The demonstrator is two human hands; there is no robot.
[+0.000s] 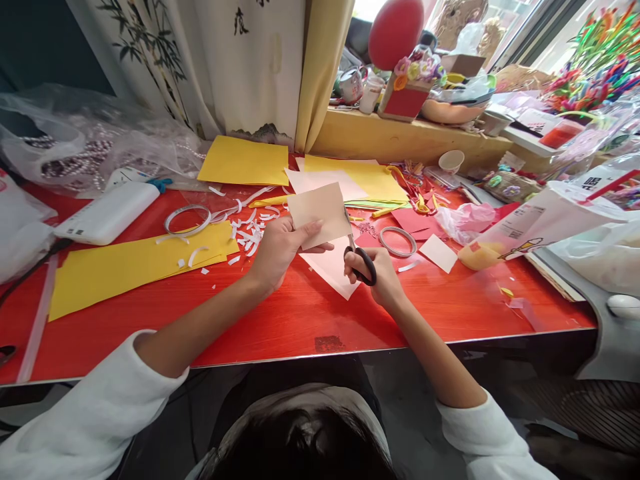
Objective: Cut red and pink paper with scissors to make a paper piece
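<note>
My left hand is closed on a beige sheet of paper, held up above the red table. My right hand grips black-handled scissors, whose blades reach up along the paper's right edge. Under both hands lies a pale pink sheet. White paper scraps are scattered just left of my left hand.
Yellow sheets lie at left and at the back. Two tape rings, a white box, plastic bags, a tilted drink cup and colourful craft flowers crowd the table and sill.
</note>
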